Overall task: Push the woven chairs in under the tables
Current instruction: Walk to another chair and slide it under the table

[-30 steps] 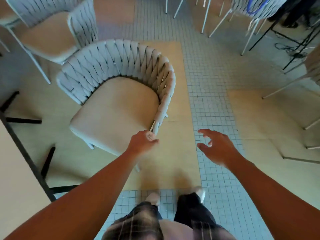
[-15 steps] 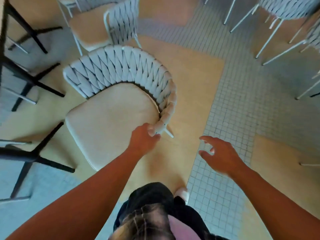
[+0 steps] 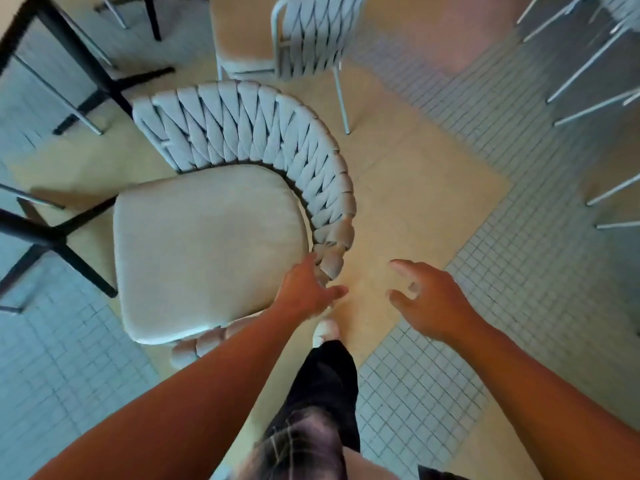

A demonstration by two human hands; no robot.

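A woven chair (image 3: 242, 133) with a pale grey braided back and a beige seat cushion stands in the middle, its seat facing the black table base (image 3: 52, 237) at the left. My left hand (image 3: 308, 292) grips the near end of the chair's woven armrest, thumb pointing right. My right hand (image 3: 429, 299) hovers apart from the chair to the right, fingers loosely spread and holding nothing. The table tops are out of view.
A second woven chair (image 3: 308, 32) stands just behind the first. Another black table base (image 3: 90, 71) is at the upper left. Pale metal chair legs (image 3: 588, 64) crowd the upper right. My foot (image 3: 325, 332) is on the tan floor patch beside the chair.
The chair has swung and slid left toward the black table base with my left hand on its armrest. I have stepped closer. My right hand stays free.
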